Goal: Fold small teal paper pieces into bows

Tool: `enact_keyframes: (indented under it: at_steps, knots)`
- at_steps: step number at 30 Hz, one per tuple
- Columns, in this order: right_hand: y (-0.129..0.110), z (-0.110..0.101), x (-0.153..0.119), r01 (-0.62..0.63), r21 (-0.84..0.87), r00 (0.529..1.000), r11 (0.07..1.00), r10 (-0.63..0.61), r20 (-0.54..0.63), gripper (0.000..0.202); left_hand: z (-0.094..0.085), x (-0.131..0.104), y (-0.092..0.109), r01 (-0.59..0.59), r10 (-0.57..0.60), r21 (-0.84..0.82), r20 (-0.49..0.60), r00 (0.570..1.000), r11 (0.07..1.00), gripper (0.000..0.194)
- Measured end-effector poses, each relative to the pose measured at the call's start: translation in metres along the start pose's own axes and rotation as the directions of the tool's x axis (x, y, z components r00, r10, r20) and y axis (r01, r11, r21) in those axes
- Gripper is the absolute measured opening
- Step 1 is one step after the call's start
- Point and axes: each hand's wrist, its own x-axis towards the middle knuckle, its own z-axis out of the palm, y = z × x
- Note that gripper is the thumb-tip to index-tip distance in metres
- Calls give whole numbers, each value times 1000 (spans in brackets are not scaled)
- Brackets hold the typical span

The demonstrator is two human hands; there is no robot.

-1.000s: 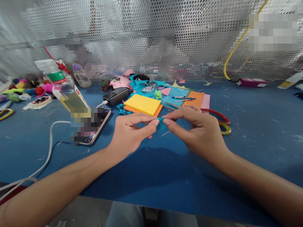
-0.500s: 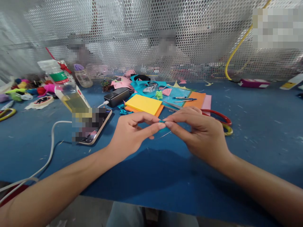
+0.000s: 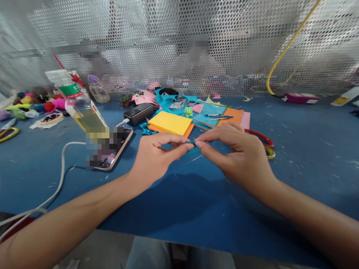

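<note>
Between my two hands is a small piece of teal paper (image 3: pixel 192 146), mostly covered by the fingertips. My left hand (image 3: pixel 157 155) pinches its left side with thumb and forefinger. From the other side, my right hand (image 3: pixel 238 153) pinches it the same way, the two sets of fingertips almost touching. Both hands hover over the blue table, in front of a stack of yellow paper (image 3: pixel 170 123). Scissors with red and yellow handles (image 3: pixel 270 152) lie partly hidden behind my right hand.
A phone (image 3: pixel 119 151) leans by a tilted bottle (image 3: pixel 77 106) on the left, with a white cable (image 3: pixel 62 168) nearby. Behind the yellow paper are a black speaker-like box (image 3: pixel 138 114), blue paper scraps (image 3: pixel 193 99), a pen (image 3: pixel 218 116) and orange sheets (image 3: pixel 235 116). A perforated metal panel (image 3: pixel 157 30) stands behind.
The fingertips have shifted slightly on the teal paper, and a little more of it shows between them. Both hands stay in nearly the same place.
</note>
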Motion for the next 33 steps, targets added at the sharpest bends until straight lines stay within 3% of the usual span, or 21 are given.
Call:
enact_keyframes:
  at_steps: [8, 14, 21, 24, 29, 33]
  knots:
    - [-2, 0, 0, 41, 9, 991, 999, -42, 126, 9, -5, 3, -1, -73, 59, 104, 128, 990, 992, 10]
    - [-4, -1, 0, -6, 22, 994, 1000, 3, 111, 7, -3, 2, -5, -57, 56, 35, 24, 998, 998, 15]
    - [2, 0, 0, -75, 63, 994, 995, 70, 89, 8, -7, 4, 6, -118, 103, 109, 131, 986, 987, 3]
    - [3, 0, 1, -89, 63, 994, 994, 85, 74, 7, -8, 5, 8, -81, 65, 126, 132, 989, 989, 10]
    - [0, 0, 0, -95, 47, 989, 994, 89, 120, 6, -9, 6, 1, 42, -43, 16, 125, 991, 999, 7]
    - [-1, 3, -2, -89, 63, 988, 994, 80, 129, 4, -10, 7, 0, 67, -71, 28, 151, 986, 997, 16]
